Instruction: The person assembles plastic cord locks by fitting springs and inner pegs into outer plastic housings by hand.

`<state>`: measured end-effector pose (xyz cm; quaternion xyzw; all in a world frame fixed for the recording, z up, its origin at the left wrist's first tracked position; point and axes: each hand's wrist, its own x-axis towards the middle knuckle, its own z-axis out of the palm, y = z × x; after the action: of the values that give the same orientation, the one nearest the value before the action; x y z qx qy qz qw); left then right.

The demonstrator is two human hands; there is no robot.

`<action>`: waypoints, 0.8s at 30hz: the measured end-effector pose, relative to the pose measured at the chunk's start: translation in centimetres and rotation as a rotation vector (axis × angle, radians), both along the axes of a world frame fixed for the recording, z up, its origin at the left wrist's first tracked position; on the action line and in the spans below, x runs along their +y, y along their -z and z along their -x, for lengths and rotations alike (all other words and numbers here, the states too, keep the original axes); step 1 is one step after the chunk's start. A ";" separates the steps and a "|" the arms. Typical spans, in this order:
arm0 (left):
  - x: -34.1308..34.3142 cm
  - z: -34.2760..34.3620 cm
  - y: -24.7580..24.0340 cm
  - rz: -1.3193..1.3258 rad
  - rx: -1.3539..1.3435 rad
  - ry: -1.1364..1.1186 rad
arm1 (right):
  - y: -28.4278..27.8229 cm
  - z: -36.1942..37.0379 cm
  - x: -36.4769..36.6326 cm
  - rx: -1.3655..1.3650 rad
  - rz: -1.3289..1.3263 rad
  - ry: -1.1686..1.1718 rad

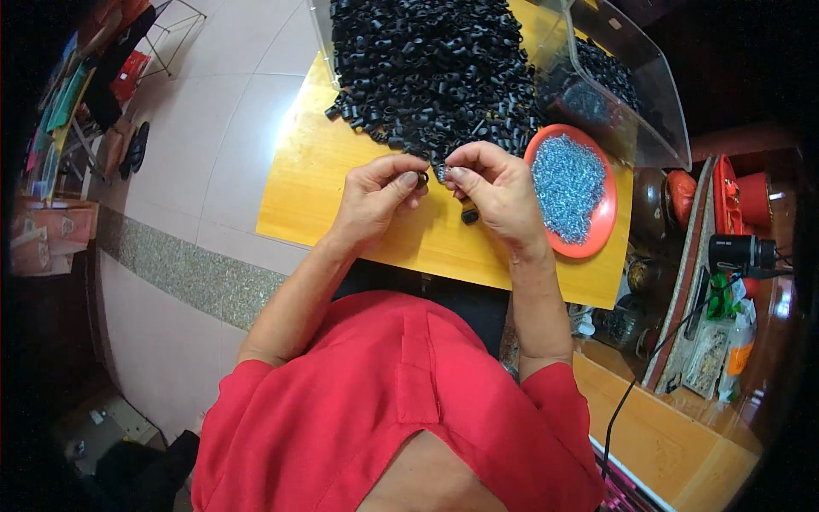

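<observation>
Above the yellow table, my left hand [381, 194] pinches a small black ring-shaped plastic part [422, 179] between thumb and fingers. My right hand [502, 189] is close beside it, its thumb and forefinger pressed together at a tiny silvery piece [443, 173], too small to name surely. Under the right hand's curled fingers a loose black plastic part [469, 216] lies on the tabletop. Just beyond both hands spreads a large heap of similar black parts [426, 68]. To the right, an orange-red plate [607, 209] holds many small silvery pieces [566, 188].
A clear plastic bin [661, 111] with more black parts lies tilted at the table's [299, 196] far right. Right of the table, a wooden cabinet carries a black cylindrical object [740, 253], a cable and packets. Tiled floor [196, 145] stretches off left.
</observation>
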<state>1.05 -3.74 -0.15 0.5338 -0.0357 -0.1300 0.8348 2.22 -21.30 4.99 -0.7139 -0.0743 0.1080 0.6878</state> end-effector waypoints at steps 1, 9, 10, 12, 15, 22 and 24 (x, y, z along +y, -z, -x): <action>0.0 0.0 0.0 0.073 0.042 0.000 | 0.1 -0.1 0.4 -0.038 0.047 -0.002; 0.1 -0.4 0.3 0.178 0.066 -0.007 | 1.6 -0.5 1.1 0.030 -0.077 0.029; 0.3 -0.5 0.3 0.235 0.104 -0.009 | 2.0 -0.6 1.1 0.010 -0.003 0.058; 0.4 -0.7 0.3 0.284 0.110 -0.012 | 2.1 -0.5 1.2 -0.007 0.072 0.083; 0.7 -1.1 0.3 0.376 0.133 -0.020 | 2.3 -0.1 1.5 -0.247 0.337 0.049; 1.1 -1.5 0.3 0.588 0.221 -0.097 | 0.9 0.6 0.8 -0.603 0.665 0.115; 1.2 -1.5 0.2 0.581 0.219 -0.091 | 0.9 0.8 0.1 -0.624 0.728 0.111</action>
<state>2.51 -2.59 -0.38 0.2567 0.0428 -0.1334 0.9563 1.37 -21.16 4.10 -0.9095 -0.1963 -0.1290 0.3429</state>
